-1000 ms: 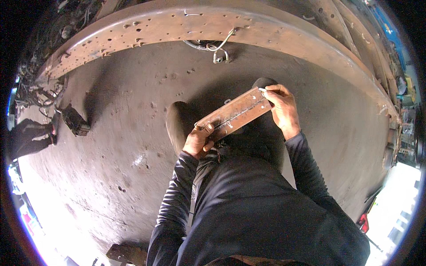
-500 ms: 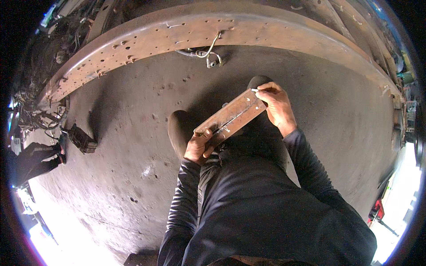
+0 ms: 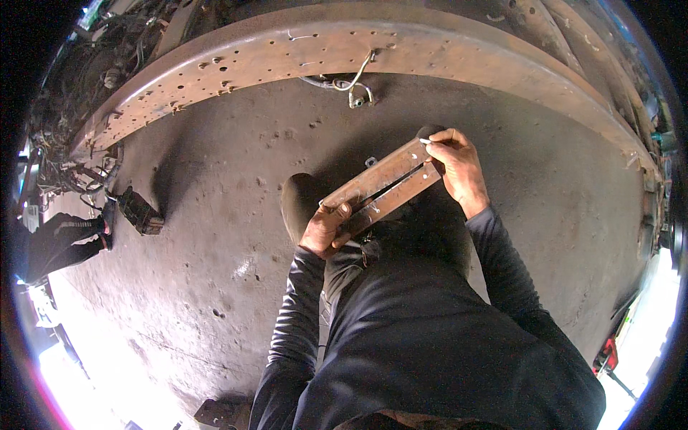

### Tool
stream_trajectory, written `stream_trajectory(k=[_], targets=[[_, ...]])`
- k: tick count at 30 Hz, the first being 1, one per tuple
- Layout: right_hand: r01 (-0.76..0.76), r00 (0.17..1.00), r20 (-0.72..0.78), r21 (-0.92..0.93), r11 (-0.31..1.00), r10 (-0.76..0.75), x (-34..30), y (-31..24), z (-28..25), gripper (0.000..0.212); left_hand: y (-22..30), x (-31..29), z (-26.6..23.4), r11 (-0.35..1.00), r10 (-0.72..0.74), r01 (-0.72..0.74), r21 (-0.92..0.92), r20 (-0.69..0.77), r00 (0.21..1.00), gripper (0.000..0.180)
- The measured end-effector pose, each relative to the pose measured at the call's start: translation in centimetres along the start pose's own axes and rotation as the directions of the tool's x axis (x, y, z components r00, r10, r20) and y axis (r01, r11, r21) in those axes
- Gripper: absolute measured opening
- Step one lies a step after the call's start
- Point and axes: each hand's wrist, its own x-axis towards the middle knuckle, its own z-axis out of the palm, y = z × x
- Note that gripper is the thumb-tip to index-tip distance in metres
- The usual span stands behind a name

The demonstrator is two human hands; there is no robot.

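Between your knees (image 3: 299, 201), rusty metal bars (image 3: 378, 180) run lengthwise near-left to far-right; left hand (image 3: 324, 229) fingers clamped on near end, right hand (image 3: 459, 170) fingers pinching white stick (image 3: 426, 141) at far end

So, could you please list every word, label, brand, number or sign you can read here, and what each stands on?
There is no readable text.
Held rusty metal: small white marks, too small to make out.
Long brown beam: thin white streaks, no legible lettering.
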Motion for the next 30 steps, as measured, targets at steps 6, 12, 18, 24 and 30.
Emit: stream_trajectory(k=[6,12,18,24,30], targets=[[0.061,0.998,0.029,-0.056,0.997,-0.06,-0.4,0.4,-0.3,0.009,-0.2,-0.3,-0.1,1.0,0.02,-0.02,0.012,-0.028,0.999,0.043],[0.016,1.0,-0.012,0.006,1.0,-0.016,-0.7,0.7,-0.2,0.013,-0.6,-0.5,-0.2,0.999,-0.015,0.017,0.033,-0.062,0.998,0.044],[0.034,0.999,0.007,0.02,0.999,-0.034,-0.5,1.1,-0.3,0.014,-1.1,-0.5,0.3,0.998,0.042,-0.045,-0.046,-0.066,0.997,0.044],[0.017,1.0,0.023,0.014,1.0,-0.017,-0.6,1.2,-0.6,0.013,-1.9,0.1,-1.0,0.999,0.025,-0.026,-0.04,-0.039,0.999,0.045],[0.032,0.999,0.028,0.068,0.997,-0.034,-0.6,1.1,-0.5,0.009,-1.4,-0.2,-0.6,0.999,0.006,-0.009,-0.052,-0.056,0.998,0.041]])
